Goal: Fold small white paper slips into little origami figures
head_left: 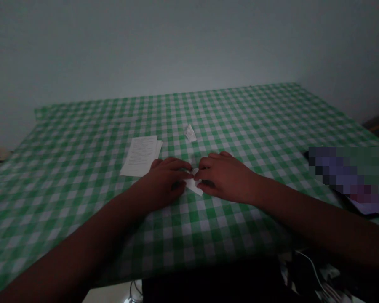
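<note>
A small piece of white paper (194,187), apparently folded, lies on the checked tablecloth between my two hands. My left hand (168,182) comes in from the left, its fingertips closed on the paper's upper left side. From the right, my right hand (224,176) has its fingers bent, with thumb and fingertips gripping the paper's right side. The fingertips of both hands nearly meet over it and hide much of its upper part. Beyond the hands lies a small folded paper piece (190,133) with faint print, roughly pointed at the top.
A few printed sheets (140,156) lie stacked just beyond my left hand. At the right edge rests a dark-rimmed flat device (341,185), largely pixelated. The green and white tablecloth (82,139) reaches back to a pale wall (164,46). Cables (312,265) show below the table's front edge.
</note>
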`<state>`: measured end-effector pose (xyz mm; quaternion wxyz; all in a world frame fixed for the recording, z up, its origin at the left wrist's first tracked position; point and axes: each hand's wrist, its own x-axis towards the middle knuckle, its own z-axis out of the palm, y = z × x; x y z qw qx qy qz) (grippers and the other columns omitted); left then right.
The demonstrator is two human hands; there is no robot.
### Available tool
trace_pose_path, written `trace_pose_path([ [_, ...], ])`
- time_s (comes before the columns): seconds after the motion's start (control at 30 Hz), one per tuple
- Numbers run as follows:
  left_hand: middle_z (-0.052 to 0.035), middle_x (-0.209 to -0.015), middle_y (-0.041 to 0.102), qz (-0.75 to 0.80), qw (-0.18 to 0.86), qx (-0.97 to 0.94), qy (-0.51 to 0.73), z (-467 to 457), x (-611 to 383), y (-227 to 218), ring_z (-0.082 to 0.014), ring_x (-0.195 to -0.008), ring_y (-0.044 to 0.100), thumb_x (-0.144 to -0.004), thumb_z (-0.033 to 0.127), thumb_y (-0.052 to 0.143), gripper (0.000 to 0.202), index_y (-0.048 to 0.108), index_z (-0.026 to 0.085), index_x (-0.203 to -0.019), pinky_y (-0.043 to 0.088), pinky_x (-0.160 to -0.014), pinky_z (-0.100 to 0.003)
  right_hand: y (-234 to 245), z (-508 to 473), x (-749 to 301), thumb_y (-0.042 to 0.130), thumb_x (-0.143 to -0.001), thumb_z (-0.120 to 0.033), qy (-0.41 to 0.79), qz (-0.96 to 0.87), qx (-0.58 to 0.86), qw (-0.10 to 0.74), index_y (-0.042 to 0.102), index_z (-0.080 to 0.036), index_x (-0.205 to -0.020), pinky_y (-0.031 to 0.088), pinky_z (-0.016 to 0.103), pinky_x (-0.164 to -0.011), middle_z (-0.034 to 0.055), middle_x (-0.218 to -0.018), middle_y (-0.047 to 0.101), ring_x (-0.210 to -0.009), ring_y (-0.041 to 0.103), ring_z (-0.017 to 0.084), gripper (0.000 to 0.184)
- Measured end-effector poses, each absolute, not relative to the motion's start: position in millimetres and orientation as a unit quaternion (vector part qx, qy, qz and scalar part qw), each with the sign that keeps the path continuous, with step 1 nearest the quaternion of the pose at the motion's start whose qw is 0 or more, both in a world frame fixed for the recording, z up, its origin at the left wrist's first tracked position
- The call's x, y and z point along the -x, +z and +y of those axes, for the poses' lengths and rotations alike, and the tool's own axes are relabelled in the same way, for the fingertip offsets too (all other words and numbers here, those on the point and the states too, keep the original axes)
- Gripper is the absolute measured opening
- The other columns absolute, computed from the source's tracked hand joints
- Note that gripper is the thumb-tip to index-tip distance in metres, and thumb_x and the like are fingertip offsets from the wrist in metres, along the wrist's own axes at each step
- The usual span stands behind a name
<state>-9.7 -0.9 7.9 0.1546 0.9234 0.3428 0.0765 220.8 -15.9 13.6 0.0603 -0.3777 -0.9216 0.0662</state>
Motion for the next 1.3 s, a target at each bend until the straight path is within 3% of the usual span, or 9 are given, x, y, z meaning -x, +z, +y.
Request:
trace_pose_path([
  [0.3, -0.0043, -0.124, 0.062, 0.322, 0.174, -0.929, 0.048, 2, 15, 13, -0.0268, -0.118, 0.053, -0.084, 0.022, 0.063, 0.032, 0.068, 0.03, -0.116, 0.037, -0.098, -0.046, 13, -9, -226, 0.052, -0.094, -0.023, 0.052, -0.934, 0.348, 0.059, 0.071, -0.025, -0.109, 0.032, 0.039, -0.08, 0.0073, -0.104, 0.064, -0.096, 0.053, 0.024, 0.024],
  [0.83, -0.0056, -0.12, 0.063, 0.298, 0.14, -0.942, 0.064, 5, 17, 7, -0.025, -0.112, 0.054, -0.092, 0.03, 0.061, 0.024, 0.069, 0.028, -0.114, 0.037, -0.093, -0.043, 19, -7, -234, 0.052, -0.092, -0.013, 0.082, -0.952, 0.294, 0.024, 0.066, -0.031, -0.124, 0.039, 0.039, -0.082, 0.006, -0.113, 0.064, -0.103, 0.055, 0.025, 0.039],
  [1.03, -0.0053, -0.113, 0.065, 0.294, 0.073, -0.951, 0.059, 1, 13, 8, -0.0235, -0.105, 0.055, -0.097, 0.031, 0.053, 0.022, 0.07, 0.025, -0.11, 0.035, -0.086, -0.04, 23, -6, -234, 0.052, -0.093, -0.018, 0.106, -0.952, 0.286, 0.035, 0.07, -0.028, -0.118, 0.04, 0.04, -0.086, 0.0068, -0.112, 0.064, -0.104, 0.056, 0.024, 0.032],
  [1.2, -0.0048, -0.11, 0.066, 0.293, 0.056, -0.952, 0.064, 0, 11, 6, -0.0224, -0.103, 0.055, -0.098, 0.029, 0.05, 0.021, 0.07, 0.022, -0.103, 0.034, -0.085, -0.04, 19, -5, -233, 0.057, -0.093, -0.043, 0.143, -0.945, 0.282, 0.08, 0.071, -0.025, -0.113, 0.042, 0.04, -0.09, 0.0066, -0.108, 0.065, -0.097, 0.058, 0.022, 0.03],
  [1.3, -0.0045, -0.107, 0.067, 0.303, 0.064, -0.948, 0.067, 1, 9, 5, -0.022, -0.101, 0.055, -0.097, 0.026, 0.05, 0.019, 0.068, 0.021, -0.098, 0.035, -0.086, -0.039, 10, -1, -230, 0.057, -0.094, -0.036, 0.14, -0.942, 0.29, 0.1, 0.072, -0.022, -0.105, 0.043, 0.039, -0.088, 0.0059, -0.102, 0.065, -0.094, 0.059, 0.021, 0.023],
])
